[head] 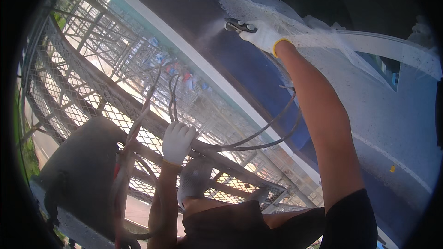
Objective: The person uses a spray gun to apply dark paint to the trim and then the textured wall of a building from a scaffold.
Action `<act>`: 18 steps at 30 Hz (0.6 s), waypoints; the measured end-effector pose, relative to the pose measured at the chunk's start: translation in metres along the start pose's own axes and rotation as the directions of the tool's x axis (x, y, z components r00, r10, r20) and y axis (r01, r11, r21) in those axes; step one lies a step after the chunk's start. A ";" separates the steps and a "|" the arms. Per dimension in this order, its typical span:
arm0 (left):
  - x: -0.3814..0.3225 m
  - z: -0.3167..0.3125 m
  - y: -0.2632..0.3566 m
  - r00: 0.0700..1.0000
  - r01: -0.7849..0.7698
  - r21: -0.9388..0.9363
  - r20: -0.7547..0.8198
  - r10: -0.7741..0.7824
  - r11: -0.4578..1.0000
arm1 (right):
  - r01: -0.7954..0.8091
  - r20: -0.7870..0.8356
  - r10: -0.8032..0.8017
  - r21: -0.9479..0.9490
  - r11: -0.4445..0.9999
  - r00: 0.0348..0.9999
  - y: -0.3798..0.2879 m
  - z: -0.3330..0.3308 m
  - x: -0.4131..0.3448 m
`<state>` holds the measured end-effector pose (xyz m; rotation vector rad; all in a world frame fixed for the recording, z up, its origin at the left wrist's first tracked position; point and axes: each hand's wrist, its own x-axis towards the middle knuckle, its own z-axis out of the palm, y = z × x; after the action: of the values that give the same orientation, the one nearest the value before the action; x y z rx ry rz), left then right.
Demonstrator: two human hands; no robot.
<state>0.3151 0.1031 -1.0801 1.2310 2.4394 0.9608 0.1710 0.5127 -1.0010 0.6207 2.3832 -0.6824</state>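
Observation:
My right hand [264, 38], in a white knit glove with a yellow cuff, grips a spray gun [240, 25] at the upper middle. A pale mist leaves its nozzle towards a dark blue painted band [238, 65] on the wall. Thin dark hoses [256, 148] sag from below the right forearm down to the platform rail. At that rail my left hand [178, 141], also gloved in white, is curled around the hoses, which loop upward beyond its fingers. Part of the hoses is hidden by the right arm.
Translucent plastic film [277, 10] lies along the wall above the band. A curved rail [114, 91] with expanded-metal mesh [65, 86] surrounds me. A dark rounded container [83, 155] stands lower left beside a red-and-grey hose bundle [128, 166]. Scaffolding [117, 38] and ground lie far below.

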 end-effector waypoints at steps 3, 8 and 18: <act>-0.005 0.004 -0.002 1.000 0.029 0.056 -0.011 -0.028 0.998 | 0.168 -0.151 -0.167 -0.011 0.986 0.974 -0.037 -0.004 0.023; -0.004 -0.002 -0.002 0.999 -0.002 0.086 0.047 -0.002 0.996 | 0.219 -0.150 -0.209 0.055 0.974 0.966 -0.069 -0.007 0.047; -0.002 0.000 -0.004 0.997 -0.035 0.121 0.073 0.026 0.992 | -0.073 -0.014 0.073 0.024 0.997 0.997 0.071 0.042 -0.006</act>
<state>0.3137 0.1002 -1.0824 1.3218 2.4626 0.7714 0.2320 0.5398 -1.0494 0.7218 2.3564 -0.6773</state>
